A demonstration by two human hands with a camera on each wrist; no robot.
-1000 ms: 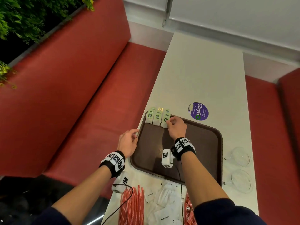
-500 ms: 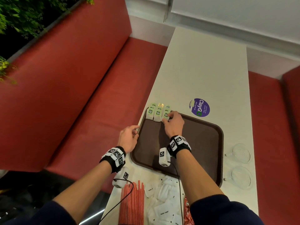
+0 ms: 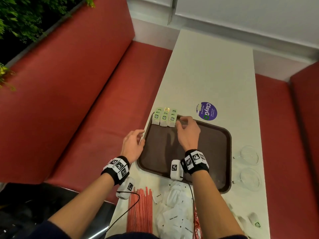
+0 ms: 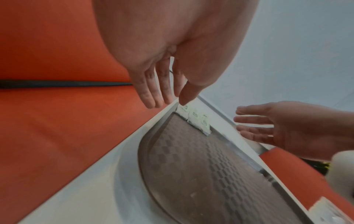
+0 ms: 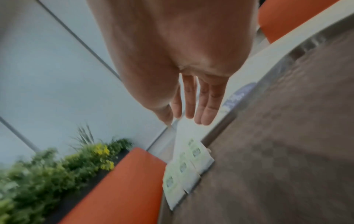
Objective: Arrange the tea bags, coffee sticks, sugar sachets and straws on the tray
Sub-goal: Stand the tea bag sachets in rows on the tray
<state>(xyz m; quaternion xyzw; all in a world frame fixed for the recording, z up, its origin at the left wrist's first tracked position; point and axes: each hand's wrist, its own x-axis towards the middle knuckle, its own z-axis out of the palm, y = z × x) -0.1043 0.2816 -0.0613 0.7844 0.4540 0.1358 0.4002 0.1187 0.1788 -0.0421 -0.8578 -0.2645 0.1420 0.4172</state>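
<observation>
Green-labelled tea bags (image 3: 164,116) lying overlapped at brown tray's (image 3: 214,145) far-left corner; both grips hanging slack-fingered, holding nothing.

A café or fast-food eatery: red padded booth seats (image 3: 72,94) flank a narrow white desk (image 3: 208,69), a brown serving tray (image 3: 222,135) lies on it, a promotional sticker (image 3: 206,111) sits mid-desk, and a planter hedge (image 3: 25,16) backs the booth.

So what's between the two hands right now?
Only bare brown tray, seen in the head view; left hand sits at its edge, right hand beside the tea bags.
</observation>
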